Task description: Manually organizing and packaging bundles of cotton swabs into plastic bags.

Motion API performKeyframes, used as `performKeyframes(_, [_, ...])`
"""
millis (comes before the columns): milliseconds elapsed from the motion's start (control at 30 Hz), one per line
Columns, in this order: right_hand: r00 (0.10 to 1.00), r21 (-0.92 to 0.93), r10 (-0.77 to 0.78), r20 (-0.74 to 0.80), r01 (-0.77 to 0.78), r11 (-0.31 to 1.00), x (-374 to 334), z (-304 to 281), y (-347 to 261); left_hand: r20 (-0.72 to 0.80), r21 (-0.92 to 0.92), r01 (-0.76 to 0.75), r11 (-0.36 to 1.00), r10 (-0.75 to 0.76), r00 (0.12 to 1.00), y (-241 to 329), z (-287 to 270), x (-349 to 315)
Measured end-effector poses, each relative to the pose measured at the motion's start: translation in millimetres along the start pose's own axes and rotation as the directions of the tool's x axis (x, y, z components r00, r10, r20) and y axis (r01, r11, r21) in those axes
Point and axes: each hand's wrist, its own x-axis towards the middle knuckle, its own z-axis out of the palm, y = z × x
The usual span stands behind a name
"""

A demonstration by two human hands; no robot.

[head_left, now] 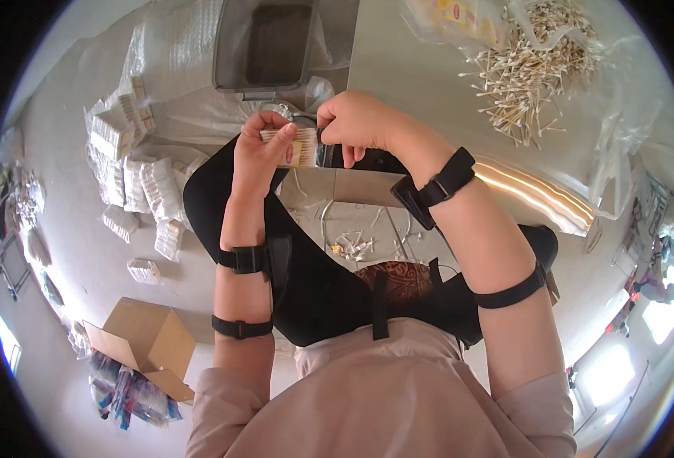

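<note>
My left hand (262, 153) is closed around a small clear packet of cotton swabs (306, 142) with a yellow label, its thumb lying over the front. At the packet's right end my right hand (358, 126) has its fingers curled down. Whatever is between those fingertips is hidden, so I cannot tell if they grip the wrapper. A black bar-like thing (383, 161) lies just below and behind the right hand. On the table at the upper right spreads a big heap of loose cotton swabs (539, 72).
A grey bin (222, 72) stands beyond my hands. Many filled swab packs (156, 183) are piled on the floor at the left. Nearer is an open cardboard box (153, 336) beside bundled plastic bags (127, 393). Scattered swabs (352, 246) lie below the table edge.
</note>
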Motion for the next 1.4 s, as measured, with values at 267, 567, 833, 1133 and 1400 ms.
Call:
performKeyframes(267, [0.999,-0.082,0.031,0.026,-0.029,0.996,4.8,-0.3,-5.0,0.006,-0.015,0.038,0.999,-0.038,0.999,-0.8,-1.8,-4.8])
performKeyframes(567, [1.000,-0.092,0.031,0.001,-0.031,0.995,0.0,-0.3,-3.4,0.040,-0.068,-0.019,0.997,0.022,0.999,-4.9,1.4,-3.8])
performKeyframes(833, [1.000,-0.052,0.008,-0.003,-0.008,0.999,1.6,1.6,3.8,0.047,-0.079,-0.038,0.996,0.042,0.998,-6.5,0.1,-2.3])
performKeyframes(1133, [0.998,-0.076,-0.059,-0.003,0.058,0.995,-1.2,1.3,6.5,0.077,-0.046,-0.041,0.998,0.045,0.996,-10.3,-1.9,-0.2])
performKeyframes(1400, [0.999,-0.250,-0.022,-0.042,0.011,0.968,0.6,-0.8,-0.2,0.070,-0.057,-0.023,0.998,0.027,0.997,-8.1,9.3,0.4])
